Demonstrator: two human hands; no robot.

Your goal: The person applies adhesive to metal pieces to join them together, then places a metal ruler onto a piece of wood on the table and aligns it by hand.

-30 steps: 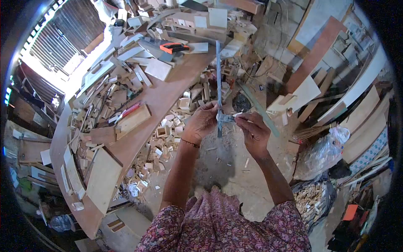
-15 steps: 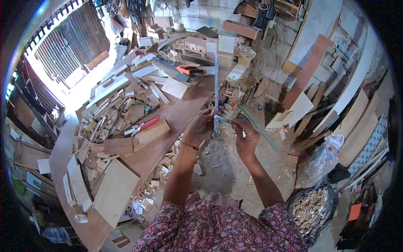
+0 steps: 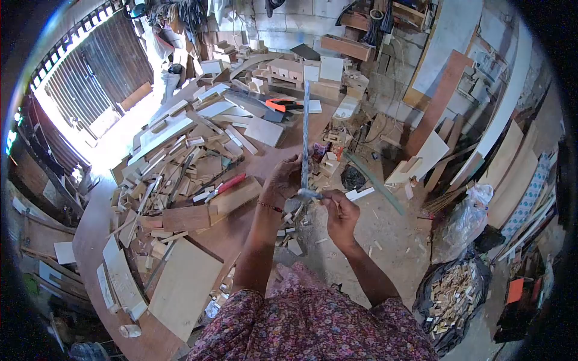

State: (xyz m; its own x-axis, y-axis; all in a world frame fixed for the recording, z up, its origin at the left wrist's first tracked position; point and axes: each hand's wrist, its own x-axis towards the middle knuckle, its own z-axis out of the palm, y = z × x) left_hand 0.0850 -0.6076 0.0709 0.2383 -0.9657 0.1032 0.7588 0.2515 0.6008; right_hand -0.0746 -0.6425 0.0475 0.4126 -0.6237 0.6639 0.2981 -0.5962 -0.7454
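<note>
The metal bar clamp (image 3: 306,138) stands nearly upright in front of the person, over the littered floor (image 3: 373,246) beside the workbench (image 3: 93,231). Bent fingers of the left hand (image 3: 284,182) grasp its bar, their tips partly hidden, while the right hand (image 3: 342,218) pinches the crosswise screw handle (image 3: 311,194) near the bar's lower end, its other fingers curled in.

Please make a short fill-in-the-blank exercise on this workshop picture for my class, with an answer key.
1. The right hand holds the crosspiece at the long bar's ____ (upper/lower) end.
2. The bracelet is on the person's ____ wrist.
3. The saw handle is black and ____.
4. The black bag holds small pieces of ____.

Missing words: lower; left; orange; wood.
</note>
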